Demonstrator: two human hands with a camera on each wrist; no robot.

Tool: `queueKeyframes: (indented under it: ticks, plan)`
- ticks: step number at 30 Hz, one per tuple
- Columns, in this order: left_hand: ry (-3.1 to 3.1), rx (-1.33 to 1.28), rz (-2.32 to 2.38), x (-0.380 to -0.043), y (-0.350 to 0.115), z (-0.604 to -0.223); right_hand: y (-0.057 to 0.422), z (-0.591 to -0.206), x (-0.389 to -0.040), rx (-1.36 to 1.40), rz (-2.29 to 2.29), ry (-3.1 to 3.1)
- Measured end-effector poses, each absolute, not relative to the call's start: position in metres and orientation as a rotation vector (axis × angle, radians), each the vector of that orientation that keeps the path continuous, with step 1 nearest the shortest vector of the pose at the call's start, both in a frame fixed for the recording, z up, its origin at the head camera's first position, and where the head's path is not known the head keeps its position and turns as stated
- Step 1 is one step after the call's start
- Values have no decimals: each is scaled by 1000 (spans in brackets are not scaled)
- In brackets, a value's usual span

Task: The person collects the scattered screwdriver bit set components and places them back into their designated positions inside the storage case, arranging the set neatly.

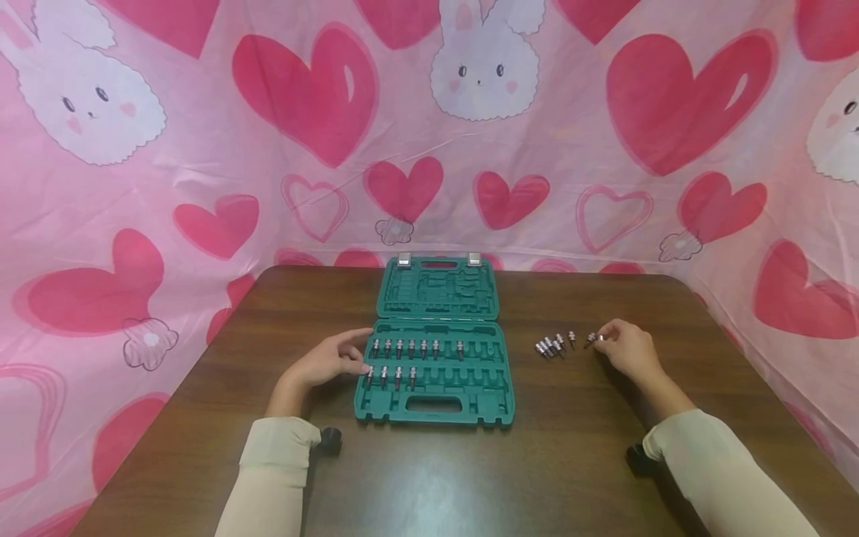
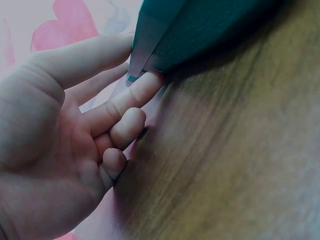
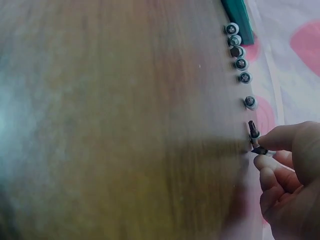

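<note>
A green tool case [image 1: 432, 403] lies unfolded on the table, with two rows of bit sockets [image 1: 411, 347] in its lower half. My left hand [image 1: 331, 361] touches the case's left edge with thumb and fingers. In the left wrist view the fingertips meet the case's side wall [image 2: 155, 45], while the last two fingers are bent near the wood. Right of the case, my right hand [image 1: 627, 347] pinches a bit socket [image 3: 260, 150] between thumb and fingertips. Another bit socket [image 3: 253, 130] leans close against those fingers. Several loose bit sockets [image 1: 550, 345] lie nearer the case.
The case's moulded lid [image 1: 436, 304] lies back toward the pink curtain [image 1: 403, 134], its two latches pointing away. Brown wooden table [image 1: 429, 477] surrounds the case. Dark bands [image 1: 329, 441] sit at both sleeve cuffs.
</note>
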State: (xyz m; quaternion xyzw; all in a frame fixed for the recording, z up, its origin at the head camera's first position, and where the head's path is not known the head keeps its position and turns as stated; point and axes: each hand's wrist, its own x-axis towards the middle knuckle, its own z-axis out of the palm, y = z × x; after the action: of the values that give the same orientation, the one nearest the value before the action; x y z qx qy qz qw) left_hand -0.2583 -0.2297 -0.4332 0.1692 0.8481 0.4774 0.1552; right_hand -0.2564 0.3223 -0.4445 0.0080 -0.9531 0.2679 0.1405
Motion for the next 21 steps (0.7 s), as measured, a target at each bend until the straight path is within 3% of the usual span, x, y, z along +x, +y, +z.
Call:
queueKeyframes:
  ticks: [21]
  plan:
    - [2437,493,1348,-259,-229,-433,295,-440,-257,91,811,-2612]
